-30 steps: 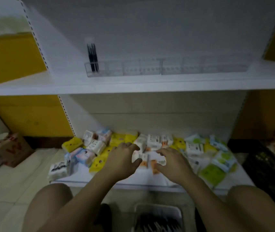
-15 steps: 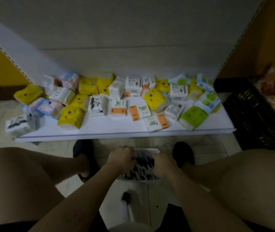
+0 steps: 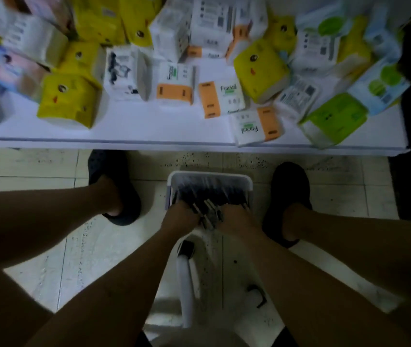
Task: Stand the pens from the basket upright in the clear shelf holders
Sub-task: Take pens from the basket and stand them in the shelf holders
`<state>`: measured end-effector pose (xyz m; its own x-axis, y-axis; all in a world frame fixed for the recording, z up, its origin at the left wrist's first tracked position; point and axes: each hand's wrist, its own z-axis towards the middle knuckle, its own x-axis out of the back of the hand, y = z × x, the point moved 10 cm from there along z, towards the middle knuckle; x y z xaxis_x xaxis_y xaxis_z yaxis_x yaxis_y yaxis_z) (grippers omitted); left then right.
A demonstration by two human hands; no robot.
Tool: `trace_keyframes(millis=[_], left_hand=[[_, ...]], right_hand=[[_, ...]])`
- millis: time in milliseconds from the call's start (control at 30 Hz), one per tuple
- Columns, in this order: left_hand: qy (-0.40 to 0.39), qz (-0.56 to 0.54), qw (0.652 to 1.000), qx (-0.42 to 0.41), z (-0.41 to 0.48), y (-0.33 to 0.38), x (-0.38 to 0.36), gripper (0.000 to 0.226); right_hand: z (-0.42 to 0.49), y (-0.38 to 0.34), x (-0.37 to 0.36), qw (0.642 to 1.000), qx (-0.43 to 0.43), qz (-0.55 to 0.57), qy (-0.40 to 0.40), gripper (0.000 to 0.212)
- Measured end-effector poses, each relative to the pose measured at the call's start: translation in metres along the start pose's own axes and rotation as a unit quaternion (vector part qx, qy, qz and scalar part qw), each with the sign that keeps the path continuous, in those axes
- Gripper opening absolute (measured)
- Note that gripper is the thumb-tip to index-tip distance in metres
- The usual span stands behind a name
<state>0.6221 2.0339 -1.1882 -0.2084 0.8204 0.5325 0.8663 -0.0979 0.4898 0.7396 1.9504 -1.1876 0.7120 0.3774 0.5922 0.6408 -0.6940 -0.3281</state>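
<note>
My left hand (image 3: 180, 217) and right hand (image 3: 235, 220) clutch pens (image 3: 208, 212) in the floor basket (image 3: 209, 177). Tissue packs (image 3: 69, 101) litter the shelf (image 3: 124, 136).

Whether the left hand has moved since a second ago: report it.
Yes. The left hand dropped from above the low shelf, past its front edge, into the basket, onto the pens.

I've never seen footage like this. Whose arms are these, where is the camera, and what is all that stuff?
There is no machine here. A person wears a camera on the head, looking down at their own arms, knees and dark shoes. The left hand and right hand reach into a white basket on the floor and grip a bundle of dark pens between them. Beyond lies a low white shelf strewn with tissue packs.
</note>
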Motion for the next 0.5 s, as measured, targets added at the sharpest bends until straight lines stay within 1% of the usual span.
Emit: trace_keyframes(millis=[67,133,167,233,333,400,500], left_hand=[[0.008,-0.038,0.999,0.026,0.008,-0.004,-0.001,0.019],[-0.003,-0.041,0.998,0.048,0.017,-0.009,-0.007,0.029],[-0.006,-0.028,0.997,0.067,0.020,-0.013,-0.008,0.030],[0.000,-0.003,0.996,0.093,0.024,-0.022,-0.008,0.024],[0.006,0.050,0.994,0.092,0.027,-0.029,-0.008,0.018],[0.009,0.070,0.992,0.101,0.026,-0.035,-0.010,0.012],[0.019,0.045,0.991,0.123,0.025,-0.041,-0.010,0.017]], right_hand=[[0.004,-0.005,-0.001,0.999,-0.015,-0.025,0.014,0.022],[0.008,-0.012,-0.010,0.999,-0.016,-0.039,0.001,0.021],[0.008,-0.016,-0.014,0.999,-0.011,-0.042,-0.004,0.022],[0.009,-0.023,-0.019,0.999,-0.005,-0.037,0.011,0.023],[0.007,-0.026,-0.018,0.997,-0.007,-0.043,0.069,0.024],[0.004,-0.022,-0.021,0.997,-0.018,-0.032,0.075,0.020],[0.005,-0.013,-0.026,0.997,-0.042,0.044,0.056,0.019]])
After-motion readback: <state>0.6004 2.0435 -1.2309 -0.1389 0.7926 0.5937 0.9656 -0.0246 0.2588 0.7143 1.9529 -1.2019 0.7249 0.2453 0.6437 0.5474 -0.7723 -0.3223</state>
